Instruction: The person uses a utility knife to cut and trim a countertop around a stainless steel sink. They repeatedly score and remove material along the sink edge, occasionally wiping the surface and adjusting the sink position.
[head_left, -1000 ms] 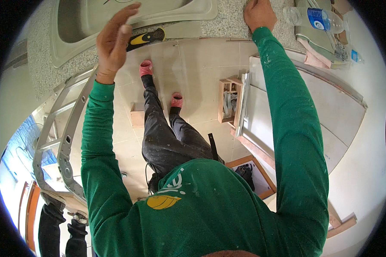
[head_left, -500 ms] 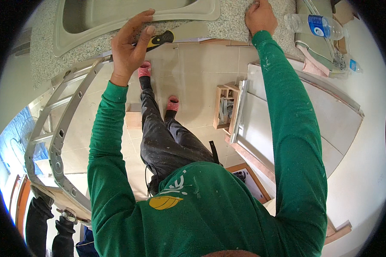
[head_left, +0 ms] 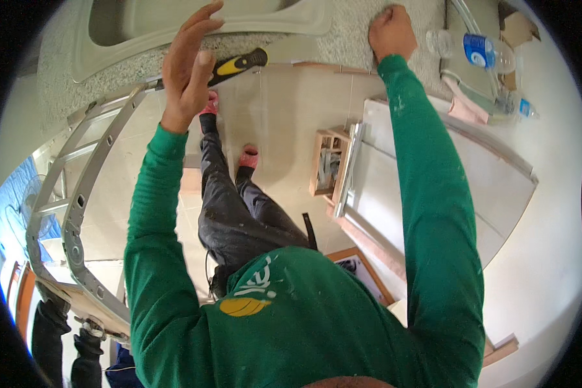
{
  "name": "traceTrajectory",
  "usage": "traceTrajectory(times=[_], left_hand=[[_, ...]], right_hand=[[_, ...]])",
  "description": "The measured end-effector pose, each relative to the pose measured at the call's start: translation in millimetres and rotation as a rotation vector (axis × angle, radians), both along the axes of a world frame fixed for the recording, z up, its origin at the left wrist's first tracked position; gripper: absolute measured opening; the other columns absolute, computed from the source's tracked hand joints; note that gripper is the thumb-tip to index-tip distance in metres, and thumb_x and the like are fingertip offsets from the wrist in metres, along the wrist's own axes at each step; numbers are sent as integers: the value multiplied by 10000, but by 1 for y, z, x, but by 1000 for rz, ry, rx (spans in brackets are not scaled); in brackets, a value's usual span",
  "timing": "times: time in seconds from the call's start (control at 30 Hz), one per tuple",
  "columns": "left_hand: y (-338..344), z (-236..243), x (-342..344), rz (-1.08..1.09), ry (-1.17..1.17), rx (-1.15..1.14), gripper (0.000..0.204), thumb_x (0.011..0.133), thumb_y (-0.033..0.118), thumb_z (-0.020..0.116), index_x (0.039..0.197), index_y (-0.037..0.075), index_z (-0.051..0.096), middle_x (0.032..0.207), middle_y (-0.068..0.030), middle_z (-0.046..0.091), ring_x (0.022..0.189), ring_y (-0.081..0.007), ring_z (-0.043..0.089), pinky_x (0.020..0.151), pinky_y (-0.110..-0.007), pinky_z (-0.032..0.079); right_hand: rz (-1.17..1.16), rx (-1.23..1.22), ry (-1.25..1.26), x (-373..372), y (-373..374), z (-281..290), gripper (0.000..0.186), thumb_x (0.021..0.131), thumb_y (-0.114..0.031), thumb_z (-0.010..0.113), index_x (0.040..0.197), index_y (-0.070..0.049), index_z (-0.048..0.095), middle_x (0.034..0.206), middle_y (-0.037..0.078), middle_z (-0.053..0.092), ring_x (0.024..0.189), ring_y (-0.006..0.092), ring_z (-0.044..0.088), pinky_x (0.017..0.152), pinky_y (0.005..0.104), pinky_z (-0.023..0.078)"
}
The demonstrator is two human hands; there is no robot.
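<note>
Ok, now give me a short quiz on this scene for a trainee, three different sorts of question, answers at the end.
1. Which hand is nearer the larger blue-labelled plastic bottle, left or right?
2. True or false: the metal ladder stands on the person's left side.
3. Fill in the colour: the tool handle beside the left hand is black and ____.

Key:
1. The right hand.
2. True.
3. Yellow.
</note>
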State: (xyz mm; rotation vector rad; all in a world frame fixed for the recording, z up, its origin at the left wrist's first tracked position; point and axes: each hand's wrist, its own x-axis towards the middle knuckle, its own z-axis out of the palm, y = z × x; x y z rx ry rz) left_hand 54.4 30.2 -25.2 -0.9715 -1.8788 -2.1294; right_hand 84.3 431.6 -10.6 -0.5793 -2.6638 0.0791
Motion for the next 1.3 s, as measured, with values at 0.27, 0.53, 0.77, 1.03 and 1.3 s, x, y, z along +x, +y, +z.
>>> traceTrajectory(times=[0.27, 0.53, 0.77, 1.03, 1.3], left_hand=[[16, -13, 12, 20, 135, -99, 559, 1102, 425, 509, 1467, 6, 571, 1669, -275, 412, 1594, -417, 328, 1312, -544, 211], [-26, 3, -19, 60, 232, -77, 614, 1085, 480, 535, 1483, 12, 549, 1676, -273, 405, 1573, -426, 367, 1297, -576, 229], [30, -1, 18, 41, 245, -123, 545, 1050, 371, 557, 1449, 2, 587, 1638, -292, 451, 1556, -438, 397, 1275, -569, 283], [39, -4, 33, 117, 228, -218, 542, 1041, 395, 588, 1408, -5, 602, 1568, -296, 525, 1495, -440, 485, 1246, -537, 350], [1, 7, 12, -83, 327, -336, 588, 1048, 431, 618, 1430, -15, 611, 1590, -286, 519, 1505, -435, 482, 1261, -531, 327]], right_hand=[[-43, -134, -42, -7, -29, 16, 204, 1043, -211, 535, 1103, -44, 637, 1075, 263, 708, 951, 499, 675, 830, 564, 532], [-45, -104, -2, -2, -23, 24, 192, 1044, -191, 537, 1106, -41, 638, 1060, 254, 716, 952, 490, 679, 829, 556, 535], [-65, -84, 0, 5, -19, 10, 187, 1033, -181, 551, 1117, -43, 645, 1062, 254, 718, 945, 491, 687, 829, 553, 539], [-50, -133, -6, 0, -23, 18, 199, 1030, -173, 548, 1135, -35, 646, 1063, 262, 714, 949, 492, 681, 835, 546, 538], [-50, -116, -12, -3, -17, 18, 216, 1041, -191, 538, 1120, -14, 635, 1049, 265, 712, 953, 488, 682, 828, 543, 532]])
